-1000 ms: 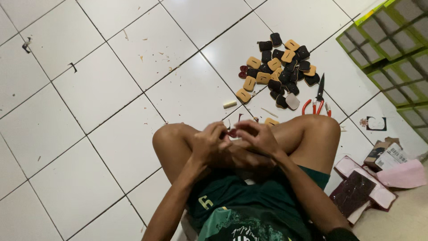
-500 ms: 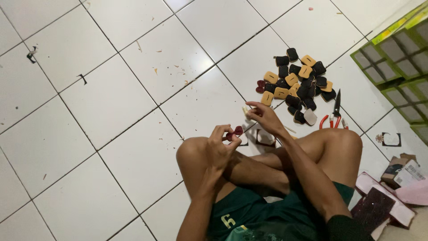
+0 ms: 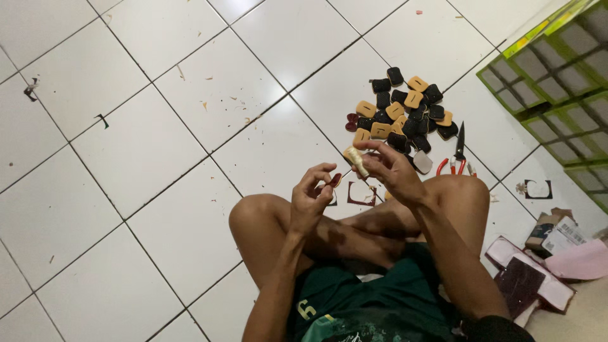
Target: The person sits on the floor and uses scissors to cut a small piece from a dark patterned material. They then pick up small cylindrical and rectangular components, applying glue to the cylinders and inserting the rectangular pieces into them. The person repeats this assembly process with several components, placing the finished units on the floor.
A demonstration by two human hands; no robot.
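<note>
Floor (image 3: pixel 158 145): white tiles with dark grout are carrying everything; the person is sitting cross-legged on them, knees up.
Crate (image 3: pixel 557 95): a green lattice crate is lying to the right of the pile of pads; I cannot tell what is in it, as only grid cells are showing.
Pile of pads (image 3: pixel 402 111): black and tan rounded leather-like pieces are lying loose on the floor, in no container, just beyond the hands.
Cardboard box (image 3: pixel 557 233): a small box is sitting well right of the pile, flaps up; its contents are hidden.
Cutters (image 3: pixel 457 152): a red-handled tool is lying at the pile's right edge, untouched.
Right hand (image 3: pixel 392 171): fingers are closing around a pale-handled awl (image 3: pixel 356 161), just on the near side of the pile.
Left hand (image 3: pixel 311 197): fingertips are pinching a small dark red piece (image 3: pixel 334 180), just left of the awl's tip.
Doing it well: judging by the grip, the piece is needing a firm pinch close to the point, with the fingertips kept out of the tip's line, and steady, straight pressure.
</note>
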